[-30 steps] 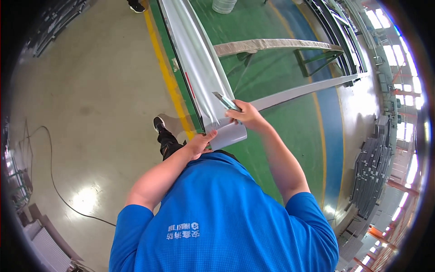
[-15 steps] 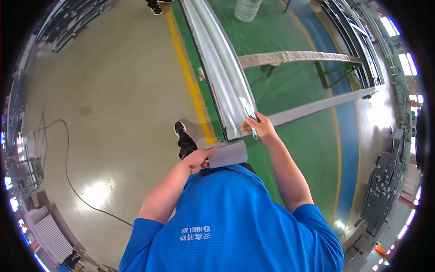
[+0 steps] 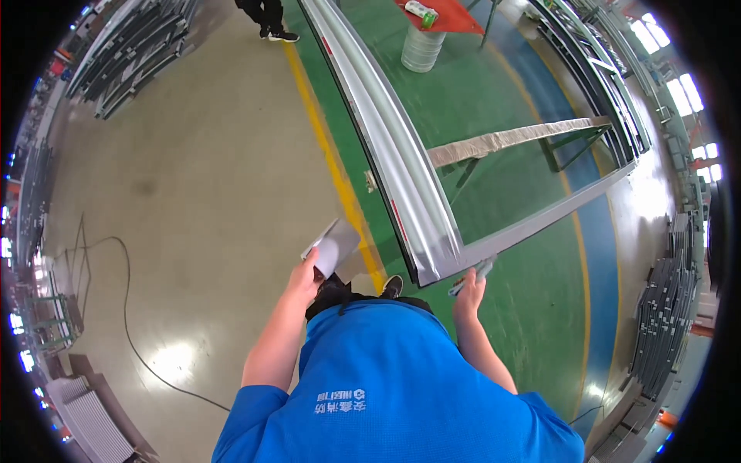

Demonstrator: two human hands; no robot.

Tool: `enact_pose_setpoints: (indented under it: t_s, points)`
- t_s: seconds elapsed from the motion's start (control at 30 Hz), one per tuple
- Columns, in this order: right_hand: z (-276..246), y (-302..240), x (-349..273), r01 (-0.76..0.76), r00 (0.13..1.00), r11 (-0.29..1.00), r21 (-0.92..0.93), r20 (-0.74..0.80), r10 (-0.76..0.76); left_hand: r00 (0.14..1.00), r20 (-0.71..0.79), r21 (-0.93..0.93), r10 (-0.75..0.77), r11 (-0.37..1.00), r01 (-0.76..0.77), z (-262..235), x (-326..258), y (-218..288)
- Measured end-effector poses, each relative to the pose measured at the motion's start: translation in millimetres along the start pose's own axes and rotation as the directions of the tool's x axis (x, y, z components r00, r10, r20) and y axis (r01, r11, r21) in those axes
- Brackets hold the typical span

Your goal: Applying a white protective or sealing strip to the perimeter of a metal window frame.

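My left hand [image 3: 306, 281] grips a grey roll [image 3: 337, 245], which looks like wide film or tape, and holds it out over the floor left of the metal frame. My right hand [image 3: 468, 296] is closed around a slim, pale blue-green hand tool [image 3: 484, 270]; its exact kind is hard to make out. That hand is beside the near corner of a large silver-grey metal frame [image 3: 441, 261]. The frame's long side, with a shiny ribbed surface, runs away from me, and its short grey rail [image 3: 540, 220] stretches right.
A padded, wrapped beam [image 3: 509, 142] on green legs crosses beneath the frame. Farther off are a whitish bucket [image 3: 422, 52] and a red sheet [image 3: 451, 17] with a can on it. Another person's shoes [image 3: 281, 36] show at the top. A black cable [image 3: 127, 309] trails across the left floor.
My left hand has carried the roll leftward, away from the frame's end. My right hand, with the tool, has shifted down and right, off the ribbed side. The view has shifted; the red sheet now shows.
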State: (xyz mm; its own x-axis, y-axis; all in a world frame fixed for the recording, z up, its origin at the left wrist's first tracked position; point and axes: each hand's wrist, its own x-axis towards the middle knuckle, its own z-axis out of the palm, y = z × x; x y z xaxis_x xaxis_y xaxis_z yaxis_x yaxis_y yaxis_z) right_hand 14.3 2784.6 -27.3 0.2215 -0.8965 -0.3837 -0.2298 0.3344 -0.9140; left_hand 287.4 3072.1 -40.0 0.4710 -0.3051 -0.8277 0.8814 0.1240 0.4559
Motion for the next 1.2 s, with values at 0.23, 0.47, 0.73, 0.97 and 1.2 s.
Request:
enact_pose_setpoints:
  t_s: [0.23,0.47,0.73,0.97,1.2]
  points:
    - [45,30,-2,-0.333,0.887,0.622,0.708,0.012,0.461,0.963,0.269,0.090,0.004,0.996,-0.029,33,90,62]
    - [65,-4,-24,-0.243,0.932,0.625,0.742,-0.001,0.363,0.927,0.356,0.223,-0.117,0.974,0.037,55,131,96]
    - [54,0,-21,-0.257,0.914,0.693,0.673,-0.063,0.400,0.943,0.289,0.212,-0.163,0.972,0.102,92,168,91]
    - [68,-34,-39,-0.262,0.913,0.692,0.673,-0.060,0.404,0.983,0.102,0.565,-0.152,0.822,0.068,143,193,60]
    - [91,-32,-29,-0.271,0.737,0.708,0.652,-0.332,0.588,0.918,0.334,0.824,0.214,0.406,-0.395,144,154,117]
